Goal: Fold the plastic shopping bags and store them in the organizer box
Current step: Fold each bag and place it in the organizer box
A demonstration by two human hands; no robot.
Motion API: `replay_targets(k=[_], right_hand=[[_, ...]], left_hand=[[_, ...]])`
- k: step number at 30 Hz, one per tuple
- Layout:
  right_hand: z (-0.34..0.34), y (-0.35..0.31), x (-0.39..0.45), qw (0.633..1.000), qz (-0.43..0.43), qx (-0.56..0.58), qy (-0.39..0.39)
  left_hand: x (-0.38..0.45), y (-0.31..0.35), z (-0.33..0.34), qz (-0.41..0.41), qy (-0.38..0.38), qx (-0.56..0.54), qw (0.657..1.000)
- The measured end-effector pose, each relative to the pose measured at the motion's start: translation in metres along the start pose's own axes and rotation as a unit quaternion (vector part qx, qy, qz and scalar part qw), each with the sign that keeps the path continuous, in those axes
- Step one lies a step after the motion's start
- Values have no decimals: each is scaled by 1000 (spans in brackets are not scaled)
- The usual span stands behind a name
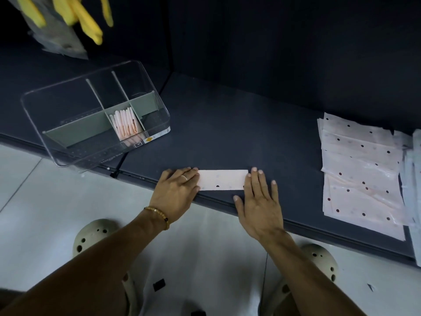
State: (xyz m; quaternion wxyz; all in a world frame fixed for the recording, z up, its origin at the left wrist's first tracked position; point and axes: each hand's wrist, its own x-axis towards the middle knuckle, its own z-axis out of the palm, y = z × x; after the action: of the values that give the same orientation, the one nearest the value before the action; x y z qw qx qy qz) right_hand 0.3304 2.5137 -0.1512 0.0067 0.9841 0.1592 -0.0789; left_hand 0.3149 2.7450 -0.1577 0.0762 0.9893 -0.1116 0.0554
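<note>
Pale dotted plastic, the folded bag [222,179] is lying as a flat narrow strip near the front edge of the dark matte table [250,133]. Left hand [176,190] is pressing its left end, fingers straight. Right hand [259,199] is resting flat, fingers spread, fingertips touching its right end. Clear organizer box [95,115] is sitting well apart at left, holding folded bags [125,124] upright in its middle compartment.

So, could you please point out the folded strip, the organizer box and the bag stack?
folded strip [222,180]: head view, its middle.
organizer box [68,153]: head view, near clear wall.
bag stack [360,169]: head view, top bag.
</note>
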Motion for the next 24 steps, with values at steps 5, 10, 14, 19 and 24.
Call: replay_targets(k=[5, 10, 14, 19, 24], right_hand=[[2, -34, -7, 990, -93, 78, 71], [3, -28, -5, 985, -75, 134, 83], [-6, -37, 0, 974, -61, 192, 108], [-11, -46, 12, 925, 31, 372, 70], [-20, -32, 25, 874, 125, 468, 25]], left_hand=[[-19, 2, -7, 33, -54, 3, 998], [-19, -4, -14, 54, -92, -78, 991], [-1, 8, -19, 53, -53, -85, 994], [15, 25, -20, -61, -84, -273, 956], [24, 29, -17, -167, -89, -384, 904]])
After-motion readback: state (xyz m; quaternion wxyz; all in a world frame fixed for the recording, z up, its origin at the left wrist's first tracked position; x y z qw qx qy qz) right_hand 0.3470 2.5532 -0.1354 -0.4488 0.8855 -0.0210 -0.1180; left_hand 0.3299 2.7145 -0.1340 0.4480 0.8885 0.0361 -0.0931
